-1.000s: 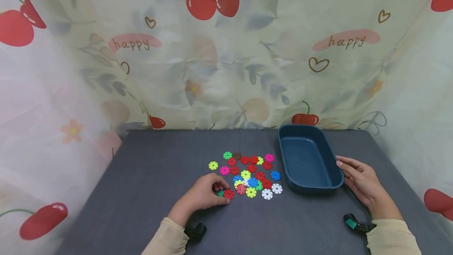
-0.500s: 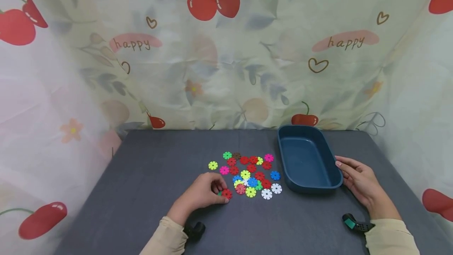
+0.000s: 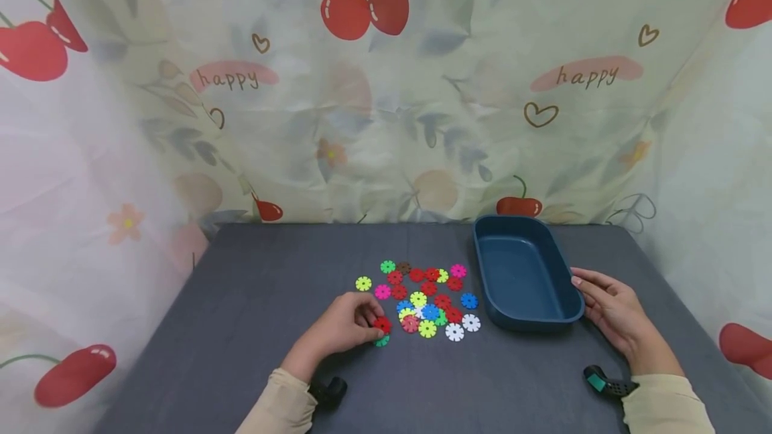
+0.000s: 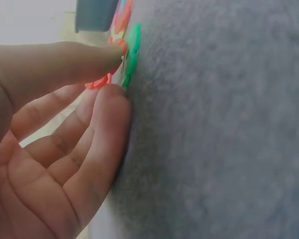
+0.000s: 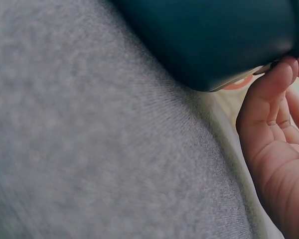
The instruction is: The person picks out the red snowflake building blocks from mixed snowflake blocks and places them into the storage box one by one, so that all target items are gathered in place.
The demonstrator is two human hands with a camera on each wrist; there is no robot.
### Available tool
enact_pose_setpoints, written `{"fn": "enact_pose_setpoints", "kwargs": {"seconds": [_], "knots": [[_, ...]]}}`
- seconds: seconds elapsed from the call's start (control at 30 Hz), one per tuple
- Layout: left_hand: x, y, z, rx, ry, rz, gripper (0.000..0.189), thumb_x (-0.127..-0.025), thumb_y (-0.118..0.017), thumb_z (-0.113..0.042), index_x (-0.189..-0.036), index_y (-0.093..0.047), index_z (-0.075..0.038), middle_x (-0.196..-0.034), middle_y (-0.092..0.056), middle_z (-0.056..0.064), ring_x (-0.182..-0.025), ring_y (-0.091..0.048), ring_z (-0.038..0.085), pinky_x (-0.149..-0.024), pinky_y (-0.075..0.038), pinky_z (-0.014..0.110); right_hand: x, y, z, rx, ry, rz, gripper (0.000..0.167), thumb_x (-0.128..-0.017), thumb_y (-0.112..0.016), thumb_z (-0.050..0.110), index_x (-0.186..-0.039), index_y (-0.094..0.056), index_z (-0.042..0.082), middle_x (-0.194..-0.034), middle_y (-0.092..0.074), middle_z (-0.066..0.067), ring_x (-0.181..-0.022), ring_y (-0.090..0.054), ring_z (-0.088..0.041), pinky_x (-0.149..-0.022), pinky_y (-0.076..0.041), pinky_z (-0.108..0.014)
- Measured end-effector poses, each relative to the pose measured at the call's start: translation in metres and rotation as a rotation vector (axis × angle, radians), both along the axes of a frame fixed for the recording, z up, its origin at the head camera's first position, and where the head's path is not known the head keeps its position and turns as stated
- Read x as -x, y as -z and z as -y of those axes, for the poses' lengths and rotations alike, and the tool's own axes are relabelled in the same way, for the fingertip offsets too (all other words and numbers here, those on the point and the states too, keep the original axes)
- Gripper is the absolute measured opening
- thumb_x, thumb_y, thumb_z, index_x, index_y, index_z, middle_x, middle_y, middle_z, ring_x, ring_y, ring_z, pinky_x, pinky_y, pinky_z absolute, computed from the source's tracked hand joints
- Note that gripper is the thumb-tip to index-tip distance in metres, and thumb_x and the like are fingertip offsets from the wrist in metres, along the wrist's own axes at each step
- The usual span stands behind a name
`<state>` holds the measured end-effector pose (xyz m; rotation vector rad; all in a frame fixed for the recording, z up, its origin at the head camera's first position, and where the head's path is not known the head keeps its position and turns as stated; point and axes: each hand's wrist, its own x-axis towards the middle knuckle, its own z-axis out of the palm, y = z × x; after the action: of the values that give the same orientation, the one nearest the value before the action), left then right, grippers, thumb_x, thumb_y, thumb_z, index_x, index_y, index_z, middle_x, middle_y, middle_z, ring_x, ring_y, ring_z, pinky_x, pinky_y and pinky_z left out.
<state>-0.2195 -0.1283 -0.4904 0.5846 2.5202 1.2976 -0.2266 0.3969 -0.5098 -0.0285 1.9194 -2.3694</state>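
My left hand [image 3: 340, 327] pinches a red notched plastic disc [image 3: 382, 325] between thumb and fingers, low over the table. A green notched disc [image 3: 382, 340] lies just below it, partly covered; in the left wrist view this green disc [image 4: 132, 55] stands close beside the fingertips. At the right, my right hand [image 3: 615, 307] touches the outer side of a blue rectangular tray [image 3: 582, 307] with fairly straight fingers. In the right wrist view, the thumb and fingertips meet the tray [image 5: 229, 45] near its rim.
Several flat notched discs in red, yellow, blue, white, pink and green lie loosely, some overlapping, around a yellow disc [image 3: 427, 329] left of the tray. A dark grey cloth [image 3: 259, 286] covers the table. A printed curtain [image 3: 386, 119] hangs behind and at both sides.
The left hand has drawn the red disc slightly left and up off the green disc, which now shows below it. The right hand and tray stay in place.
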Motion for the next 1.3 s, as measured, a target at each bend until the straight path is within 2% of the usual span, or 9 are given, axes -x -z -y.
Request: {"fn": "enact_pose_setpoints", "kwargs": {"seconds": [0.17,0.33,0.5,0.63,0.73,0.83,1.0,1.1,1.3], "knots": [[0.001,-0.001,0.003,-0.068,-0.011,0.043,0.012,-0.092,-0.08,-0.005,-0.102,-0.075,-0.003,-0.088,-0.067,0.008,-0.07,-0.064,0.017,-0.062,-0.059,0.03,0.0,0.001,0.0,-0.014,0.01,-0.005,0.028,-0.109,-0.06,0.011,-0.131,-0.074,0.023,-0.118,-0.075,0.012,-0.103,-0.075,-0.006,-0.08,-0.063,-0.027],[0.002,-0.004,0.002,-0.137,-0.04,0.101,0.013,-0.094,-0.078,-0.005,-0.106,-0.076,-0.001,-0.09,-0.069,0.01,-0.072,-0.069,0.016,-0.065,-0.064,0.034,0.0,0.003,-0.002,-0.011,0.001,-0.015,0.029,-0.109,-0.059,0.01,-0.132,-0.074,0.022,-0.119,-0.075,0.013,-0.104,-0.075,-0.005,-0.079,-0.062,-0.027],[0.005,-0.006,-0.01,-0.202,-0.014,0.049,0.015,-0.096,-0.077,-0.009,-0.11,-0.076,-0.003,-0.096,-0.071,0.011,-0.075,-0.072,0.02,-0.07,-0.064,0.032,0.0,0.002,-0.002,-0.014,0.006,-0.015,0.029,-0.109,-0.059,0.011,-0.13,-0.075,0.023,-0.119,-0.076,0.013,-0.104,-0.075,-0.005,-0.078,-0.062,-0.026],[0.01,-0.009,-0.033,-0.299,-0.015,0.052,0.019,-0.097,-0.077,-0.013,-0.114,-0.076,-0.004,-0.102,-0.072,0.012,-0.082,-0.076,0.031,-0.075,-0.065,0.034,0.001,0.001,-0.001,-0.009,0.016,-0.015,0.028,-0.109,-0.06,0.011,-0.129,-0.076,0.023,-0.118,-0.076,0.013,-0.103,-0.075,-0.004,-0.078,-0.062,-0.025],[0.012,-0.011,-0.057,-0.394,-0.073,0.1,0.025,-0.097,-0.077,-0.014,-0.119,-0.074,-0.001,-0.106,-0.071,0.013,-0.091,-0.078,0.04,-0.08,-0.066,0.038,0.0,0.001,0.001,0.007,0.017,-0.017,0.028,-0.109,-0.06,0.01,-0.128,-0.077,0.021,-0.116,-0.077,0.011,-0.1,-0.075,-0.005,-0.077,-0.061,-0.025],[0.014,-0.014,-0.083,-0.498,-0.132,0.145,0.028,-0.098,-0.078,-0.015,-0.121,-0.073,0.001,-0.108,-0.07,0.014,-0.1,-0.077,0.045,-0.084,-0.066,0.04,-0.002,0.001,0.002,0.019,0.018,-0.02,0.027,-0.109,-0.06,0.008,-0.127,-0.077,0.02,-0.115,-0.077,0.01,-0.099,-0.075,-0.005,-0.076,-0.061,-0.026],[0.016,-0.019,-0.125,-0.628,-0.163,0.228,0.027,-0.096,-0.079,-0.015,-0.12,-0.075,-0.004,-0.106,-0.072,0.012,-0.097,-0.078,0.042,-0.083,-0.066,0.038,-0.003,0.002,0.002,0.028,0.015,-0.029,0.028,-0.109,-0.059,0.007,-0.126,-0.077,0.02,-0.115,-0.077,0.009,-0.099,-0.075,-0.006,-0.076,-0.062,-0.026],[0.016,-0.019,-0.146,-0.693,-0.171,0.279,0.03,-0.096,-0.08,-0.014,-0.122,-0.075,-0.002,-0.104,-0.072,0.011,-0.091,-0.079,0.036,-0.082,-0.066,0.036,-0.003,0.002,0.002,0.028,0.013,-0.027,0.028,-0.109,-0.059,0.007,-0.126,-0.077,0.019,-0.115,-0.077,0.008,-0.099,-0.075,-0.007,-0.076,-0.062,-0.027],[0.013,-0.016,-0.171,-0.735,-0.187,0.329,0.032,-0.095,-0.08,-0.012,-0.123,-0.074,0.001,-0.099,-0.074,0.007,-0.093,-0.08,0.033,-0.08,-0.066,0.034,0.0,0.002,0.001,0.027,0.005,-0.017,0.028,-0.109,-0.058,0.008,-0.127,-0.076,0.019,-0.116,-0.077,0.008,-0.1,-0.075,-0.007,-0.076,-0.062,-0.026]]}}
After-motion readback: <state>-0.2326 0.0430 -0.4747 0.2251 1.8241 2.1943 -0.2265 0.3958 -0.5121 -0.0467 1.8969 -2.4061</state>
